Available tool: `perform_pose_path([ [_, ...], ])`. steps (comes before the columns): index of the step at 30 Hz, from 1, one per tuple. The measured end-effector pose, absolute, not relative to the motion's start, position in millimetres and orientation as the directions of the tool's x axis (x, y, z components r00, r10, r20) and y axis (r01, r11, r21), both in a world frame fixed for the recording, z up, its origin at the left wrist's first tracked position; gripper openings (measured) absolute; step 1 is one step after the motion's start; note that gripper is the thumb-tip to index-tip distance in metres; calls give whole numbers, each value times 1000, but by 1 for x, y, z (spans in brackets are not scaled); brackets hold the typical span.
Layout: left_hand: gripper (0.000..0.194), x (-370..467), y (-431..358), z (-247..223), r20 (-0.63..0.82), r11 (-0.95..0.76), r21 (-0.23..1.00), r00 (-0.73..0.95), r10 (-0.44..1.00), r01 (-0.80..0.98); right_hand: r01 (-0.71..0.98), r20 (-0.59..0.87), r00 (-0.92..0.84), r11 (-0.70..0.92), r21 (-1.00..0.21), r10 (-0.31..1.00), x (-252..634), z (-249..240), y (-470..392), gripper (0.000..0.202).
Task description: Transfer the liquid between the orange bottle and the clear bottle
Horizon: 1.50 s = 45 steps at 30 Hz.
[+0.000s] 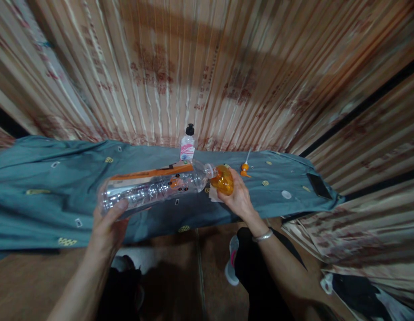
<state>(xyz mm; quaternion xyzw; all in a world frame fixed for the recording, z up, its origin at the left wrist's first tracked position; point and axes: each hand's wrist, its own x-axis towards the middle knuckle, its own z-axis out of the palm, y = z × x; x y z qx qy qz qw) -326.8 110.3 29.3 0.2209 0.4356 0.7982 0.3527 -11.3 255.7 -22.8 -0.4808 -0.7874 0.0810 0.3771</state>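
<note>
A large clear plastic bottle [153, 187] with an orange label lies nearly level in the air above the cloth, its neck toward the right. My left hand [109, 225] is wrapped around its base end. In my right hand [238, 194] is a small orange bottle [224, 180], held so that its mouth meets the neck of the large one. Whether the two mouths touch or one sits inside the other, I cannot tell. An orange pump top [245, 169] with a pale tube rests on the cloth, right of my right hand.
A small clear bottle with a black cap [187, 145] stands at the table's back edge. On the patterned blue-green cloth [270, 196] are a white round piece [286, 195] and a dark phone-like slab [318, 186]. Striped curtains [180, 67] hang behind and at the right.
</note>
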Motion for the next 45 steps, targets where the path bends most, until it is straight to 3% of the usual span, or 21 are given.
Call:
perform_pose_path([
  [26,86,-328,110,24,40,-323,891,-655,755,-318,678,519,-239,524,-517,821,-10,-25,257,88],
  [34,113,-328,109,25,63,-327,896,-645,762,-300,680,516,-236,519,-517,823,-10,-23,257,88],
  [45,106,-325,108,30,96,-322,909,-619,779,-264,677,503,-238,514,-527,831,-9,-21,255,88],
])
